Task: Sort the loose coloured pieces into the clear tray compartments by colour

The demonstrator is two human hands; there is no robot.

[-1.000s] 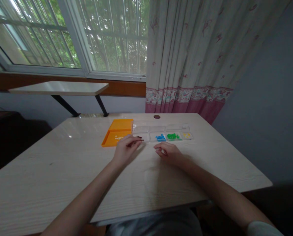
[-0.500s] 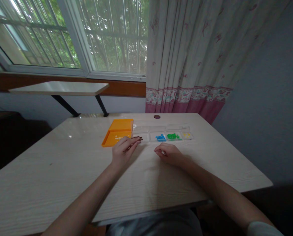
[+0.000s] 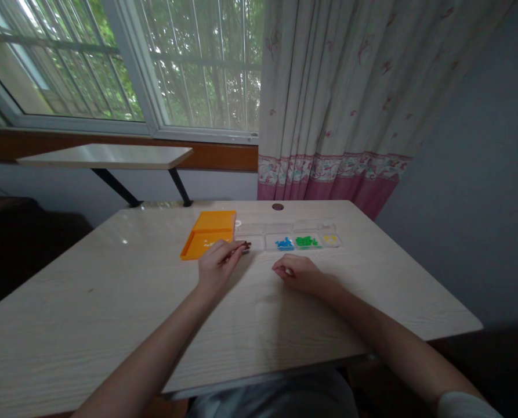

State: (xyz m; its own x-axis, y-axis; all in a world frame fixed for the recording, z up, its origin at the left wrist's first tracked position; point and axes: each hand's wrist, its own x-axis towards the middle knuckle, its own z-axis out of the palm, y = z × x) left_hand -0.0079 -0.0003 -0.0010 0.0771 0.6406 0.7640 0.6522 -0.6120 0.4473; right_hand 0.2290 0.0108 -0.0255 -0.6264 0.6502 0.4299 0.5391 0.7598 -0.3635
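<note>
My left hand (image 3: 218,262) is pinched shut on small dark brown pieces (image 3: 247,246) that stick out past the fingertips; their exact kind is too small to make out. It hovers at the front edge of an open orange case (image 3: 189,247), which has small white bits (image 3: 207,244) in it. My right hand (image 3: 299,271) rests on the table with thumb and fingers pressed together; whatever they hold, if anything, cannot be seen. Just beyond it lie open clear boxes, holding small blue pieces (image 3: 283,243), green pieces (image 3: 306,241) and yellow pieces (image 3: 330,238).
The pale wooden table (image 3: 354,342) carries everything. A raised shelf (image 3: 106,155) on black legs stands at the back left. A round brown cap (image 3: 278,206) sits near the back edge. Behind are a barred window and a curtain (image 3: 328,104).
The brown pieces stick out of my left fingertips slightly less than before, and that hand has shifted a little. My right hand is almost unmoved.
</note>
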